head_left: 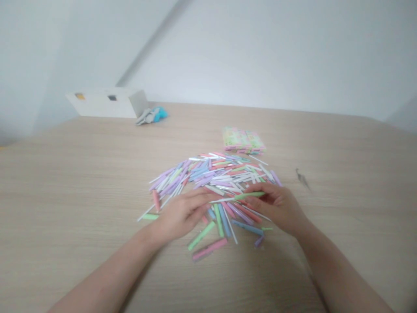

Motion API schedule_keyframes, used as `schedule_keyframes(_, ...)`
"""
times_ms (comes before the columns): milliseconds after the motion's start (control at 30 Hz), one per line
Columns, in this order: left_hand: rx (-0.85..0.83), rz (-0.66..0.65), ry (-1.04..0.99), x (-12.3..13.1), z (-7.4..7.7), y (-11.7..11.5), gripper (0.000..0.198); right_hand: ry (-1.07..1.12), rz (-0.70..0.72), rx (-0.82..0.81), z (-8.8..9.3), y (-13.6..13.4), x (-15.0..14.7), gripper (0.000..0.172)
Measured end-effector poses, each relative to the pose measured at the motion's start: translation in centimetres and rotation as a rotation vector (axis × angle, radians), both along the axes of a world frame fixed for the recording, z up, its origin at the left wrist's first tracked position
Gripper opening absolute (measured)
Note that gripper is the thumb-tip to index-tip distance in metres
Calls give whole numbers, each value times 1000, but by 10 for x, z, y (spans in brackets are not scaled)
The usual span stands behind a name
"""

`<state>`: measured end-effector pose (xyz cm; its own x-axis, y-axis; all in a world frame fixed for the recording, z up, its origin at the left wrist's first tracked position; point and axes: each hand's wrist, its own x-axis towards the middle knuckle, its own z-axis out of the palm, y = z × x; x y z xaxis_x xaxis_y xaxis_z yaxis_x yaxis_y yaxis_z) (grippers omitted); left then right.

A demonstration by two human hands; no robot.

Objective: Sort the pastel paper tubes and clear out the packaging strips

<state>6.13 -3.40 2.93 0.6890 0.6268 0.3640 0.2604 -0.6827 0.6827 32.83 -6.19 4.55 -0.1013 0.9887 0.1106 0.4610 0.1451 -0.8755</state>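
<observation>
Between my hands is a slim light-green tube point(249, 196), shaped like a pen barrel, with a thin white stick point(222, 200) running out of its left end. My right hand point(278, 206) is closed round the green tube between thumb and fingers. At the stick's free end, the fingertips of my left hand point(184, 214) are pinched together on it. Beneath and beyond both hands spreads a pile of pastel tubes and white sticks point(208, 174). Nearer me lie a loose pink tube point(210, 249) and a green tube point(201, 236).
Behind the pile sits a stack of yellow-green and pink packets point(243, 140). A small dark metal tool point(302, 179), blurred, lies at the right. Far left on the wooden table point(81, 174) stand a white box point(107, 104) and a grey-and-blue crumpled cloth item point(152, 115).
</observation>
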Motion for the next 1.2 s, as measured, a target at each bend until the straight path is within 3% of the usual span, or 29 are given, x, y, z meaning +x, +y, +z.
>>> schedule_keyframes(200,-3,7,-13,0,-1,1,36,-40,10,54,3,0,-1,26)
schedule_keyframes(500,30,17,-10,0,-4,1,37,-50,58,-28,10,-4,1,29)
schedule_keyframes(800,56,21,-3,0,-5,0,38,35,46,22,8,-2,-2,29)
schedule_keyframes(1200,135,34,22,0,-1,-2,38,24,114,11,19,-5,-2,23)
